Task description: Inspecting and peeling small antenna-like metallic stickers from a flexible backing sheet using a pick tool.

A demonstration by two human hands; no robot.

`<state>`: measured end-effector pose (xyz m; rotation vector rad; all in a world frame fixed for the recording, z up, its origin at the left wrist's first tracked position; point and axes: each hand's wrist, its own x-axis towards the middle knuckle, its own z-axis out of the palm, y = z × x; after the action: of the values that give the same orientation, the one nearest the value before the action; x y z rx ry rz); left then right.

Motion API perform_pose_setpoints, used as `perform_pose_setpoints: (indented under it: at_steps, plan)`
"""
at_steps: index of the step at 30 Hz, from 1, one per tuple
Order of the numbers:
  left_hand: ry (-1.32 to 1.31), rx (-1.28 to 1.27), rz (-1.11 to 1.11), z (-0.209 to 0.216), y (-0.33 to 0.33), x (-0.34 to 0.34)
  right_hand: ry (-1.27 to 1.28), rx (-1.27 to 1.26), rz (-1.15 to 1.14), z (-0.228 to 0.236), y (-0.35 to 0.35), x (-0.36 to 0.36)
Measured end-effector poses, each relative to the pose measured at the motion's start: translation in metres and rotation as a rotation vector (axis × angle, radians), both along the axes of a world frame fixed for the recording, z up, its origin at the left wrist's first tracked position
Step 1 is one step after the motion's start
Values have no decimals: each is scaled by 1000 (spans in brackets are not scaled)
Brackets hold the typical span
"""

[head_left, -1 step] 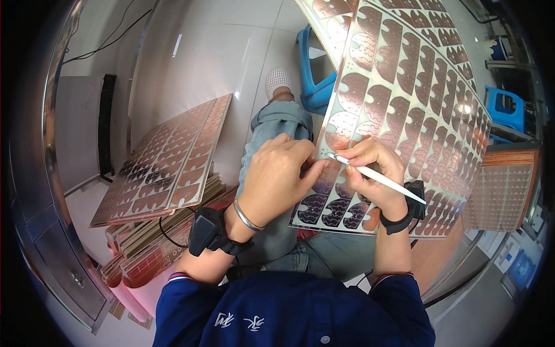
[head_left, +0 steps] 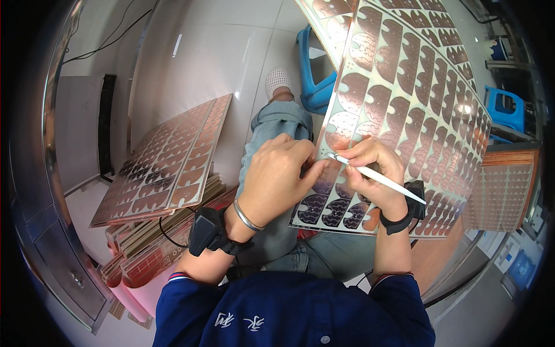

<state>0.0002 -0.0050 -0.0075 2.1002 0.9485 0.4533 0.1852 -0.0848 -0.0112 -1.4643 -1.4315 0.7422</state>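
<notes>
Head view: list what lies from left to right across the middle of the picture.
Dark upright strip against the wall → copper-patterned panel lying on a stack of boards → left hand → thin white stick-like tool held in the right hand → large copper-patterned sheet of half-round shapes → blue plastic stool.

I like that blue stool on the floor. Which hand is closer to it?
Left. The left hand sits just below the blue stool, holding the sheet's edge. The right hand, holding a white stick, is a bit farther right.
</notes>
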Motion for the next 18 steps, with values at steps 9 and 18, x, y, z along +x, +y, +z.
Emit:
perform_pose_setpoints:
  at_steps: [9, 18]
  plan:
    - [1, 7, 0, 1, 2, 2, -6, 9, -5, -2, 2, 2]
    - [22, 1, 3, -1, 4, 2, 4, 37, -68, -8, 2, 2]
